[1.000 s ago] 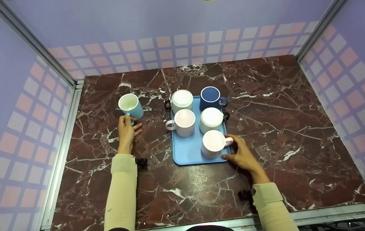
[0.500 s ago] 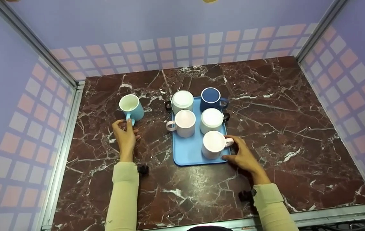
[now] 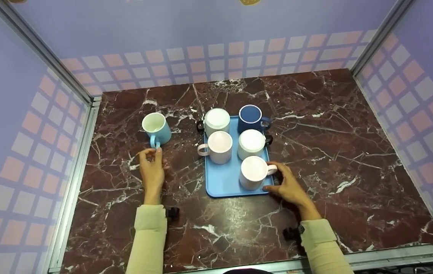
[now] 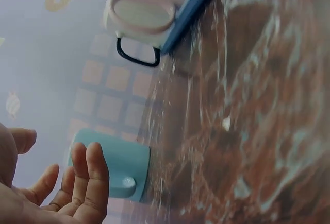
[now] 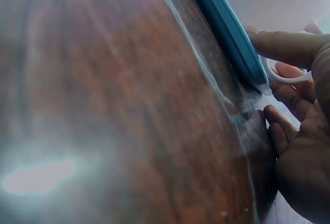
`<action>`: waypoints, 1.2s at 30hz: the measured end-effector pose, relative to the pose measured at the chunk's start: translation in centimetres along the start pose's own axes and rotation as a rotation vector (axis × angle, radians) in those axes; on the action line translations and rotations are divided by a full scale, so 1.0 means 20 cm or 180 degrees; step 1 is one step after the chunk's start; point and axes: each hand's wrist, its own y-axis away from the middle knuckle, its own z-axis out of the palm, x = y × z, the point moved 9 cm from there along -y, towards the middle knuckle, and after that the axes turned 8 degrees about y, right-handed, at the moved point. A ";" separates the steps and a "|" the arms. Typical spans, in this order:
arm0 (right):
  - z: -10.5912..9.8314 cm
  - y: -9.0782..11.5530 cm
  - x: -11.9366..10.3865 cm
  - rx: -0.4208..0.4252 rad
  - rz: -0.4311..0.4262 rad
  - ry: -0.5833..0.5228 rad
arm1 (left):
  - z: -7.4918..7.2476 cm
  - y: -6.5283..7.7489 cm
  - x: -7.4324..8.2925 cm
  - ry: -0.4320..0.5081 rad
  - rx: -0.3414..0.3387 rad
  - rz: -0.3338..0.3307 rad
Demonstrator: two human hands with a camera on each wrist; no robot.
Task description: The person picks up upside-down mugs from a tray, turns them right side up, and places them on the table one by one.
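Note:
A light blue mug stands upright at the left, its handle facing the person. Just below that handle is the left hand, thumb and fingers apart with nothing between them. The left wrist view shows its loosely bent fingers overlapping the light blue mug. At the blue tray's front right corner, the right hand holds an upside-down pale pink mug from its handle side. Its thumb lies in front of the handle and its index finger behind. In the right wrist view the handle shows between thumb and fingers.
Also upside down on the tray are another pale pink mug, a dark blue mug and two white mugs with black handles, one at the back left and one mid right. Walls enclose the dark red marble tabletop.
The left hand has let go of the light blue mug's handle and drawn back toward the person. The light blue mug stays put, and the right hand has kept its place at the pink mug.

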 end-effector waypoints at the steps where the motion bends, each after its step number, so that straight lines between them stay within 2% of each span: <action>1: 0.00 0.00 0.00 -0.0001 0.0003 0.0006 | 0.01 0.01 0.00 0.0061 -0.0044 -0.0007; 5: 0.00 0.00 0.00 -0.0019 -0.0023 -0.0020 | 0.06 0.07 0.03 0.0343 -0.0249 -0.0014; 7: 0.01 0.01 -0.01 -0.0023 -0.0067 -0.0070 | 0.09 0.11 0.08 0.0438 -0.0378 -0.0029; 12: -0.01 0.03 -0.13 -0.0057 -0.0098 -0.0177 | 0.16 0.23 0.20 0.0538 -0.0704 0.0011; 14: -0.02 0.04 -0.18 -0.0104 -0.0101 -0.0152 | 0.18 0.27 0.21 0.0563 -0.0821 0.0031; 19: -0.02 0.04 -0.18 -0.0228 -0.0140 -0.0219 | 0.25 0.36 0.22 0.0514 -0.1082 0.0024; 24: -0.01 0.03 -0.10 -0.0310 -0.0185 -0.0707 | 0.33 0.43 0.23 0.0500 -0.1324 0.0054; 28: -0.01 0.01 -0.03 -0.0294 -0.0184 -0.0945 | 0.38 0.49 0.22 0.0439 -0.1437 0.0100; 31: -0.01 0.01 -0.02 -0.0290 -0.0186 -0.0997 | 0.42 0.54 0.21 0.0371 -0.1552 0.0108; 36: -0.02 0.02 -0.05 -0.0295 -0.0189 -0.0944 | 0.52 0.64 0.19 0.0291 -0.1897 0.0073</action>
